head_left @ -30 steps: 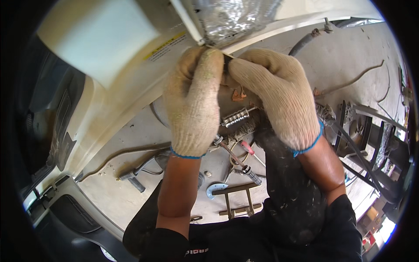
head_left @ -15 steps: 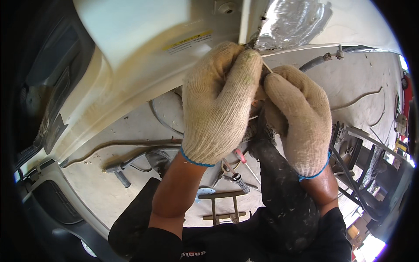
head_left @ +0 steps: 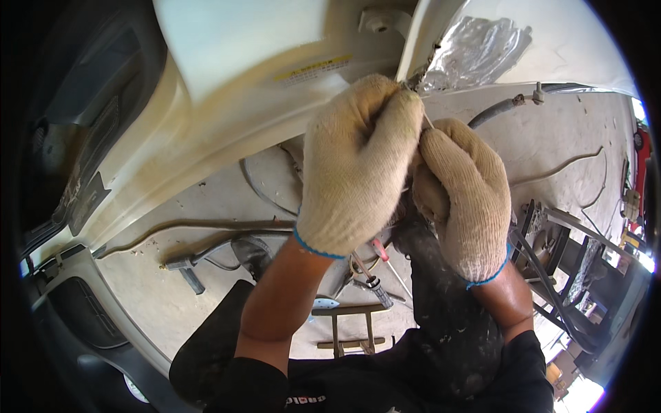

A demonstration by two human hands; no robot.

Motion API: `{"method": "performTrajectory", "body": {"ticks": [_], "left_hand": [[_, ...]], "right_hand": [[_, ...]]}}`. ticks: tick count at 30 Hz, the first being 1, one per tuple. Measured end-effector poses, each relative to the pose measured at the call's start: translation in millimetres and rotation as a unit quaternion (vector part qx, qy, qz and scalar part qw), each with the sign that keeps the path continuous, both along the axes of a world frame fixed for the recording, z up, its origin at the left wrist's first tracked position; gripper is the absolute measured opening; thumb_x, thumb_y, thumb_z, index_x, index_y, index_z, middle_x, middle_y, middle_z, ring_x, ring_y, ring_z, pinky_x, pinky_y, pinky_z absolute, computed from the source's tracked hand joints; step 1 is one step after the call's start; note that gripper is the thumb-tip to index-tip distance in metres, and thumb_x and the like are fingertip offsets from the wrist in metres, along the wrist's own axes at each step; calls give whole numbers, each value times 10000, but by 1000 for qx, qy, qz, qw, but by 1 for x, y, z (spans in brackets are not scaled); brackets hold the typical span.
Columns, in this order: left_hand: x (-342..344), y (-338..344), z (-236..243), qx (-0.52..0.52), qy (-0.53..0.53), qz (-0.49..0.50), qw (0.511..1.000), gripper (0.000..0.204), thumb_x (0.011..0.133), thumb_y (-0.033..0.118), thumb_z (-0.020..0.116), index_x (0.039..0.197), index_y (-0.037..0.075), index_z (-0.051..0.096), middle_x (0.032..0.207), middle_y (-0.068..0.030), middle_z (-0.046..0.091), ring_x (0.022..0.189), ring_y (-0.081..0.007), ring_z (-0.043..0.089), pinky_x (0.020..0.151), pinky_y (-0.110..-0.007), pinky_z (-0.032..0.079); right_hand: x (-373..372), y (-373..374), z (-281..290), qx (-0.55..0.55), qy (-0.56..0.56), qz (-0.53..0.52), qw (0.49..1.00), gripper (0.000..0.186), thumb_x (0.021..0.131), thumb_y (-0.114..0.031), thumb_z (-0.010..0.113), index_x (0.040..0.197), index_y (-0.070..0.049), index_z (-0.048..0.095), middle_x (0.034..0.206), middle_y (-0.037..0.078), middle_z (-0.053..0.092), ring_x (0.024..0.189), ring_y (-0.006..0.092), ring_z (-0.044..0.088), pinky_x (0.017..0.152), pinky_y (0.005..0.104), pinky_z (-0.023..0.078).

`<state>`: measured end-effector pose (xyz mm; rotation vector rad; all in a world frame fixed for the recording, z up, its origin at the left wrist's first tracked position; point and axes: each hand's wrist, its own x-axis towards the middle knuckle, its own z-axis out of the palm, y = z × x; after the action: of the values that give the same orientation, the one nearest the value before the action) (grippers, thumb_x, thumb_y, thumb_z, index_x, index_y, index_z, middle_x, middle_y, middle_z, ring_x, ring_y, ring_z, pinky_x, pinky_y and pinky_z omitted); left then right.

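Pinching with both gloved hands, the person works at the lower edge of a cream-white car body panel (head_left: 227, 148) where a crumpled silver foil patch (head_left: 475, 51) begins. The left hand (head_left: 358, 165) has its fingers curled shut, their tips pressed together at about 1 o'clock from its knuckles, right against the panel's torn edge (head_left: 416, 79); a thin pale wire or strip (head_left: 427, 122) seems to run down from that point between the two gloves, though the gloves hide how it is gripped. The right hand (head_left: 465, 196) sits just beside, at 4 o'clock of the left fingertips, fingers also folded tight, and whether they clamp the same strip I cannot tell. So the worked edge lies touching the left fingertips and just above the right ones. As a judgement, the risk is slippage: thick knitted gloves on a thin strip could lose it, and a hard pull could tear the foil or catch a glove on the ragged metal. Farther out, at 6 o'clock below the wrists, a red-handled screwdriver (head_left: 379, 249) and other tools lie on the concrete floor (head_left: 551, 144), with a grey hose (head_left: 496, 110) at 2 o'clock.
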<state>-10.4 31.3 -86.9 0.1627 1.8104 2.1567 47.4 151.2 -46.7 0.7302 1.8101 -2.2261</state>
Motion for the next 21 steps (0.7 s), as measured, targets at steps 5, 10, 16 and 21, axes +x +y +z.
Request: {"method": "performTrajectory", "body": {"ticks": [5, 10, 16, 21], "left_hand": [[4, 1, -7, 39, -13, 3, 999, 144, 949, 129, 621, 897, -4, 609, 749, -7, 565, 650, -67, 529, 575, -235, 439], [-4, 7, -1, 36, 133, 39, 990, 187, 964, 143, 603, 849, -3, 621, 683, 8, 552, 593, -43, 497, 527, -223, 409], [-1, 4, -2, 64, 40, 22, 997, 187, 975, 173, 611, 882, 12, 636, 702, 36, 558, 590, -8, 490, 514, -178, 395], [1, 3, -7, 46, 39, 25, 998, 190, 976, 170, 611, 869, 14, 634, 678, 36, 548, 577, -11, 490, 501, -187, 391]], "right_hand": [[2, -11, -8, -8, -9, -59, 998, 248, 988, -224, 549, 913, -1, 627, 613, -51, 485, 490, 10, 397, 430, 183, 279], [3, -10, -7, 91, 83, -31, 992, 272, 994, -241, 542, 907, 5, 621, 629, -46, 492, 525, 11, 399, 454, 187, 296], [1, -8, -13, -15, 45, -37, 998, 257, 992, -236, 542, 902, -6, 613, 625, -43, 496, 523, 10, 392, 451, 186, 291], [3, -8, -12, 3, 36, -39, 999, 252, 987, -224, 544, 904, 1, 620, 631, -41, 493, 541, 9, 398, 462, 187, 292]]}}
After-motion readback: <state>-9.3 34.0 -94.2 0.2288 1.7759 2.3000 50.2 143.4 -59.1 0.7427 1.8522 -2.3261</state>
